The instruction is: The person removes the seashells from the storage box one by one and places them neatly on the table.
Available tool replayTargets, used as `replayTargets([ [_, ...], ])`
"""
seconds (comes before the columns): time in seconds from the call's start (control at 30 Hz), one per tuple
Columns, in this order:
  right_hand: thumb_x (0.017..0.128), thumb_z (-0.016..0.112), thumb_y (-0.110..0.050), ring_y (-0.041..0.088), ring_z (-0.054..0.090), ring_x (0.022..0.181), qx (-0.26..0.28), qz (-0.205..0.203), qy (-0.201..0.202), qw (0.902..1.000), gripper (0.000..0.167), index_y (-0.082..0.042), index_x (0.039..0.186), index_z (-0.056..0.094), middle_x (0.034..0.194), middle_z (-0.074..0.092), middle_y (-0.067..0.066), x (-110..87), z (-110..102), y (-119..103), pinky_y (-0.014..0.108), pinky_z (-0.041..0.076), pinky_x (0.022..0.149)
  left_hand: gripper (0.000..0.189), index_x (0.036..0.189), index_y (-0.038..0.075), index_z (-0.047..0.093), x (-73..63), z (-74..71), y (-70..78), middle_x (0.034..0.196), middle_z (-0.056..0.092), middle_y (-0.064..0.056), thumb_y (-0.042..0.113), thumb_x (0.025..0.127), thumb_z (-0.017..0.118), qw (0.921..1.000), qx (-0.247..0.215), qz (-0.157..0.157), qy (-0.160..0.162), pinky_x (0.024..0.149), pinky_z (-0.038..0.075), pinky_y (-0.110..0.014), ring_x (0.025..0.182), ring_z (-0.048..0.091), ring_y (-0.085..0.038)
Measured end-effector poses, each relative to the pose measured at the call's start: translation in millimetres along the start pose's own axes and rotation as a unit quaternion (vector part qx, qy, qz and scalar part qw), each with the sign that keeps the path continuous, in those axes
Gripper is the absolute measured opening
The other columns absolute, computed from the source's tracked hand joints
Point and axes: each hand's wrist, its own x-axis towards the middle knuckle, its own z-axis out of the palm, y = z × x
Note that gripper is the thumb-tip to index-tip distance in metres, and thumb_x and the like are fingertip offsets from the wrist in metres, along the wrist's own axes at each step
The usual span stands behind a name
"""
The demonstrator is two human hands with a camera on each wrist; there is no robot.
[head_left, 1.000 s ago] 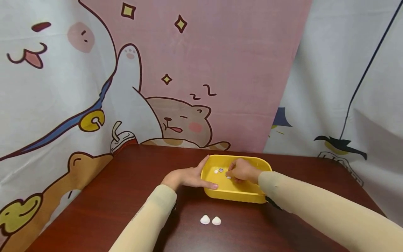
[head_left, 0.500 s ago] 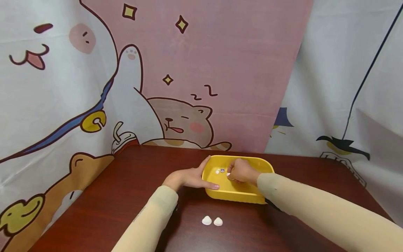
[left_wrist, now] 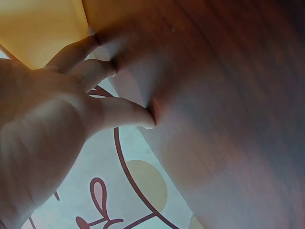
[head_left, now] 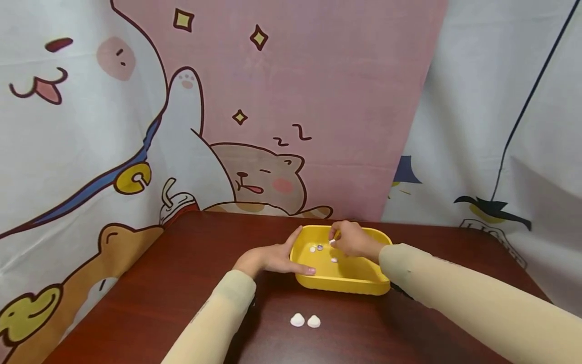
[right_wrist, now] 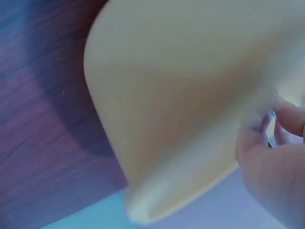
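Note:
My left hand (head_left: 276,256) rests at the left end of a yellow plastic basin (head_left: 343,285), its thumb over the near rim. In the left wrist view the fingers of my left hand (left_wrist: 43,109) reach past the basin's wall towards the tabletop. Inside the basin, raised off its floor, my right hand (head_left: 355,240) pinches a small white piece (head_left: 332,241), partly hidden by the fingers. On the basin's floor lie a white piece (head_left: 312,249), a bluish piece (head_left: 320,247) and another white piece (head_left: 334,260); their kind is too small to tell.
Two white, shell-shaped pieces (head_left: 297,320) lie side by side on the dark red-brown table (head_left: 204,263), nearer me than the basin. Behind the table hangs a cloth (head_left: 345,101) printed with cartoon animals.
My right hand has lifted and moved towards the basin's far wall with a white piece between its fingers. Another white piece now shows on the floor below it. My left hand has stayed put.

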Motion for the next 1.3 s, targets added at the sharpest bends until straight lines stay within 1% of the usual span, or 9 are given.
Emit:
replayTargets([
  [0.13, 0.103, 0.068, -0.007, 0.023, 0.063, 0.082, 0.104, 0.022, -0.039, 0.9936, 0.012, -0.002, 0.114, 0.066, 0.099, 0.065, 0.012, -11.9, -20, -10, 0.036, 0.064, 0.075, 0.133, 0.17, 0.035, -0.013, 0.3, 0.0, -0.9, 0.169, 0.04, -0.019, 0.078, 0.08, 0.075, 1.0, -0.005, 0.0, 0.0, 0.124, 0.04, -0.055, 0.145, 0.053, -0.033],
  [0.3, 0.106, 0.064, -0.009, 0.024, 0.06, 0.092, 0.246, 0.031, -0.076, 0.9658, 0.019, -0.001, 0.123, 0.06, 0.105, 0.059, 0.011, -32.1, -36, -24, 0.033, 0.062, 0.082, 0.133, 0.171, 0.033, -0.012, 0.9, 0.4, -1.6, 0.169, 0.04, -0.018, 0.079, 0.08, 0.075, 1.0, -0.003, -0.001, -0.002, 0.124, 0.04, -0.056, 0.145, 0.053, -0.033],
  [0.57, 0.107, 0.062, -0.012, 0.022, 0.063, 0.09, 0.36, 0.006, -0.131, 0.9236, 0.02, -0.002, 0.124, 0.054, 0.1, 0.062, 0.009, -73.7, -30, -38, 0.026, 0.058, 0.078, 0.132, 0.171, 0.032, -0.012, -0.3, 1.3, -3.1, 0.168, 0.042, -0.019, 0.076, 0.081, 0.075, 1.0, -0.005, 0.003, 0.001, 0.124, 0.041, -0.053, 0.144, 0.055, -0.032],
  [0.67, 0.108, 0.062, -0.012, 0.021, 0.062, 0.086, 0.376, -0.008, -0.157, 0.9133, 0.019, -0.002, 0.122, 0.055, 0.095, 0.064, 0.008, -89.9, -22, -39, 0.026, 0.057, 0.075, 0.131, 0.171, 0.033, -0.012, -1.2, 2.2, -2.2, 0.168, 0.042, -0.019, 0.075, 0.082, 0.076, 0.9999, -0.008, 0.006, 0.003, 0.125, 0.04, -0.052, 0.143, 0.055, -0.032],
  [0.73, 0.107, 0.063, -0.012, 0.021, 0.062, 0.082, 0.357, -0.026, -0.164, 0.9194, 0.017, -0.001, 0.119, 0.057, 0.091, 0.064, 0.008, -99.2, -15, -38, 0.026, 0.057, 0.071, 0.131, 0.171, 0.033, -0.012, -2.2, 2.5, -1.2, 0.167, 0.042, -0.019, 0.074, 0.082, 0.076, 0.9999, -0.011, 0.009, 0.006, 0.125, 0.04, -0.053, 0.143, 0.055, -0.032],
  [0.87, 0.106, 0.065, -0.012, 0.021, 0.062, 0.074, 0.287, -0.072, -0.162, 0.9413, 0.012, -0.001, 0.111, 0.062, 0.082, 0.064, 0.007, -112.3, 1, -32, 0.029, 0.057, 0.063, 0.13, 0.171, 0.035, -0.011, -2.9, 3.1, -0.6, 0.169, 0.04, -0.018, 0.075, 0.082, 0.075, 0.9999, -0.009, 0.007, 0.011, 0.125, 0.039, -0.053, 0.145, 0.053, -0.033],
  [0.93, 0.105, 0.066, -0.012, 0.021, 0.062, 0.072, 0.273, -0.078, -0.167, 0.9441, 0.012, -0.001, 0.109, 0.065, 0.08, 0.063, 0.006, -116.4, 9, -26, 0.028, 0.057, 0.061, 0.131, 0.171, 0.034, -0.011, -2.4, 3.4, -1.6, 0.169, 0.04, -0.019, 0.075, 0.082, 0.076, 0.9999, -0.006, 0.004, 0.013, 0.125, 0.04, -0.052, 0.146, 0.053, -0.032],
  [1.1, 0.102, 0.07, -0.009, 0.018, 0.062, 0.066, 0.265, -0.064, -0.21, 0.9391, 0.009, 0.0, 0.103, 0.068, 0.078, 0.065, 0.007, -124.2, 27, -6, 0.028, 0.057, 0.059, 0.132, 0.171, 0.034, -0.012, -1.8, 2.2, -2.0, 0.169, 0.04, -0.019, 0.076, 0.081, 0.076, 0.9999, -0.009, 0.005, 0.008, 0.125, 0.039, -0.052, 0.145, 0.054, -0.03],
  [1.3, 0.098, 0.072, -0.003, 0.02, 0.063, 0.058, 0.15, -0.055, -0.24, 0.9575, 0.009, -0.008, 0.091, 0.068, 0.072, 0.066, 0.006, -129.5, 32, 5, 0.033, 0.058, 0.056, 0.132, 0.17, 0.035, -0.013, -0.7, 1.5, 0.4, 0.168, 0.041, -0.019, 0.075, 0.081, 0.076, 0.9999, -0.016, 0.001, 0.002, 0.125, 0.039, -0.054, 0.144, 0.053, -0.03],
])
